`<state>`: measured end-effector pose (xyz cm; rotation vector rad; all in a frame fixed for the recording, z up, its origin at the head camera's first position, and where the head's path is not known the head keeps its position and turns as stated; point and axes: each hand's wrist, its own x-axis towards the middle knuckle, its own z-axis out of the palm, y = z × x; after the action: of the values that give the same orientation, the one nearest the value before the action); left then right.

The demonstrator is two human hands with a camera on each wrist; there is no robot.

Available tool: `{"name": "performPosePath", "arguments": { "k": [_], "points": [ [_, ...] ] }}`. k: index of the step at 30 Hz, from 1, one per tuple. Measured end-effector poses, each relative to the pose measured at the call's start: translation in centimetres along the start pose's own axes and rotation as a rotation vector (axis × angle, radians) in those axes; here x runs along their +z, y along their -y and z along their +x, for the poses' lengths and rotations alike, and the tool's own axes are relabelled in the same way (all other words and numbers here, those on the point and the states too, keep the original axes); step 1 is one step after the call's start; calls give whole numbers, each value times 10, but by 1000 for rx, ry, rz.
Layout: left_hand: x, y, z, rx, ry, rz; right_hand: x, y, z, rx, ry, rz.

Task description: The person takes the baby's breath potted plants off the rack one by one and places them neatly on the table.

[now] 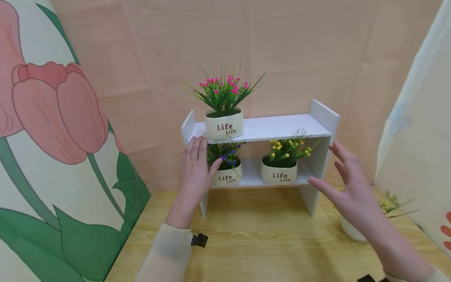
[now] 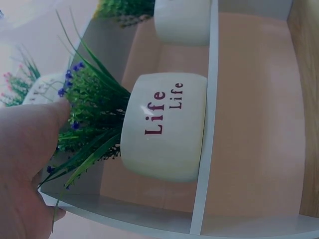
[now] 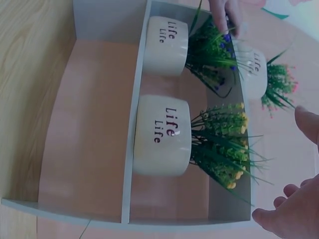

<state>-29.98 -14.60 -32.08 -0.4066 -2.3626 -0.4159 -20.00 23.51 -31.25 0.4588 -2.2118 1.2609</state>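
A white two-tier shelf [image 1: 289, 126] stands on the wooden table. My left hand [image 1: 195, 168] is at its left side panel, fingers straight and thumb spread in front of the purple flowers [image 2: 82, 107]; whether the fingertips press the panel is hard to tell. Spread wide, my right hand [image 1: 356, 196] is beside the right side panel [image 1: 322, 156] and holds nothing. A white pot with pink flowers [image 1: 224, 126] sits at the left of the top tier. Below it stands the purple-flowered pot [image 2: 164, 127], partly behind my left hand, and to its right a yellow-flowered pot [image 3: 163, 137].
Another white pot [image 1: 352, 230] with yellow flowers stands on the table [image 1: 260, 243] at the right, partly hidden by my right forearm. A pink cloth [image 1: 282, 58] hangs behind the shelf. A tulip-printed panel [image 1: 60, 113] borders the left side.
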Motion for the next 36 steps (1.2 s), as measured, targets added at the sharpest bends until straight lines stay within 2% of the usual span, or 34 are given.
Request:
{"name": "performPosePath", "arguments": {
  "k": [13, 24, 36],
  "points": [
    [0, 0, 0, 5, -3, 8, 10, 7, 7, -14, 43, -1],
    [0, 0, 0, 18, -24, 3, 19, 16, 14, -68, 43, 2],
    [0, 1, 0, 14, -16, 11, 29, 22, 26, -136, 44, 1]
  ]
}}
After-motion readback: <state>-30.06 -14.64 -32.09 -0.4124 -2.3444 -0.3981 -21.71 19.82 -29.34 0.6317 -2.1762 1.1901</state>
